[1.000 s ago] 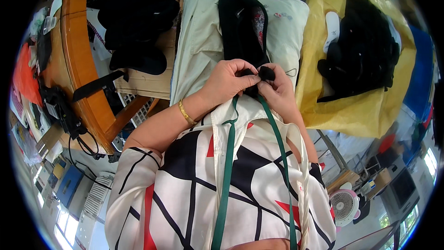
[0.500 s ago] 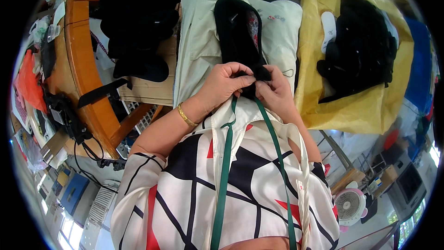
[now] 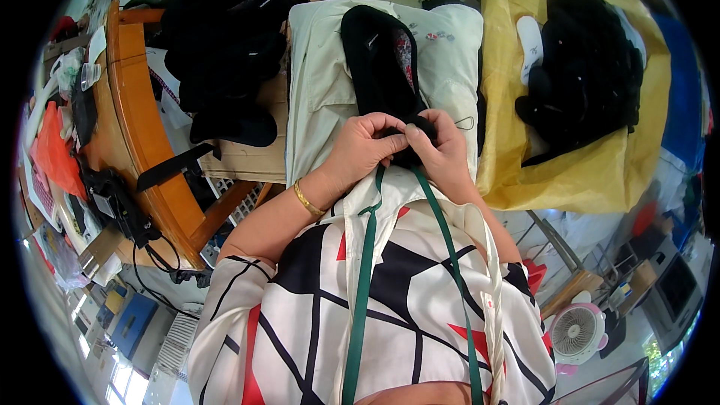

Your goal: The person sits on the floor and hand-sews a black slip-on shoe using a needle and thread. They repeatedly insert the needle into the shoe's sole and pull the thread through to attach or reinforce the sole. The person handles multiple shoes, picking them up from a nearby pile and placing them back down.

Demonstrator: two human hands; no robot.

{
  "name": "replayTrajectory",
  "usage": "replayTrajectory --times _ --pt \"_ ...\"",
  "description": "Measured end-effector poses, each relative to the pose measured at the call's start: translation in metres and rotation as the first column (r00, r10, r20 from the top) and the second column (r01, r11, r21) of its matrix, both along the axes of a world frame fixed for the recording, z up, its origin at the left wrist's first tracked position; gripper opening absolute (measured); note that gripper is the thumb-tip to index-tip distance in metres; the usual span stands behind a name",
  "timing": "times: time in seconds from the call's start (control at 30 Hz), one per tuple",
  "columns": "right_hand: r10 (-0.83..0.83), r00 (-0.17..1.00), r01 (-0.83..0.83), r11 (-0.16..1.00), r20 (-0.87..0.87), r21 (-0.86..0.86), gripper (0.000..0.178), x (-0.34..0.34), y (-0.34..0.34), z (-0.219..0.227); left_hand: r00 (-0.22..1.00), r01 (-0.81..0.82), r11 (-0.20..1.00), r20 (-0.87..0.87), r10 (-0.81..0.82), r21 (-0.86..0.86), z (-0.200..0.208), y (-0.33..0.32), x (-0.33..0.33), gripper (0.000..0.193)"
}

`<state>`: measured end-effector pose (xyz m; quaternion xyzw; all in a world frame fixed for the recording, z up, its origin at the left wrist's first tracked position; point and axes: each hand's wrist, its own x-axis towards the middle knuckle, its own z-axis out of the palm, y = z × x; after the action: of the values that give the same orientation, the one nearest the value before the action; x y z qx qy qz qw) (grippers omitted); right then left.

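Note:
A black cloth shoe (image 3: 373, 79) with a red-and-grey patterned lining lies lengthwise on a pale cloth-covered cushion (image 3: 319, 75) in front of me. My left hand (image 3: 366, 144) is closed in a pinch on the near end of the shoe. Against it, my right hand (image 3: 445, 148) grips the same end, its thumb meeting the left fingertips. Whether something small sits between the fingertips is hidden. A thin dark loop (image 3: 465, 123) lies on the cushion beside my right hand.
Black shoes (image 3: 225, 45) are heaped on cardboard at the left, beside a wooden chair frame (image 3: 142, 120). At the right, a yellow sack (image 3: 502, 142) holds more black pieces and a white insole (image 3: 529, 41). A small fan (image 3: 577, 328) stands at the lower right.
The shoe and cushion appear slightly lower in view. My right thumb has shifted up toward the left fingertips; both hands stay at the shoe's near end.

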<state>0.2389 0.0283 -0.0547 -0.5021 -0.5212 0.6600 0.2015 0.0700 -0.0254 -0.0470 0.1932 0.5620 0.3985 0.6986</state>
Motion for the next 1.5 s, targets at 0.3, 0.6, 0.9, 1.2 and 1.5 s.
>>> replayTrajectory --times 0.3,0.6,0.9,1.2,1.5 --pt "0.178 0.984 -0.177 0.961 -0.014 -0.211 0.02 0.007 0.028 0.019 0.999 0.037 0.998 -0.014 -0.037 0.053 -0.001 0.001 0.002 0.013" --pt "0.453 0.796 -0.603 0.531 0.402 0.595 0.028 0.002 0.065 0.001 0.997 0.071 0.997 -0.013 -0.071 -0.005 0.008 0.002 -0.012 0.013" --pt "0.076 0.991 -0.056 0.984 -0.114 0.17 0.015 -0.02 0.019 -0.01 0.953 0.148 0.988 -0.274 -0.132 0.04 0.007 -0.01 -0.049 0.011" --pt "0.272 0.929 -0.348 0.418 0.25 0.839 0.006 -0.032 0.018 0.006 0.879 0.24 0.935 -0.468 -0.095 0.261 0.007 -0.014 -0.042 0.011" --pt "0.243 0.97 -0.116 0.489 -0.007 0.865 0.013 -0.04 0.024 0.038 0.759 0.367 0.915 -0.624 -0.188 0.171 0.005 -0.02 -0.04 0.017"
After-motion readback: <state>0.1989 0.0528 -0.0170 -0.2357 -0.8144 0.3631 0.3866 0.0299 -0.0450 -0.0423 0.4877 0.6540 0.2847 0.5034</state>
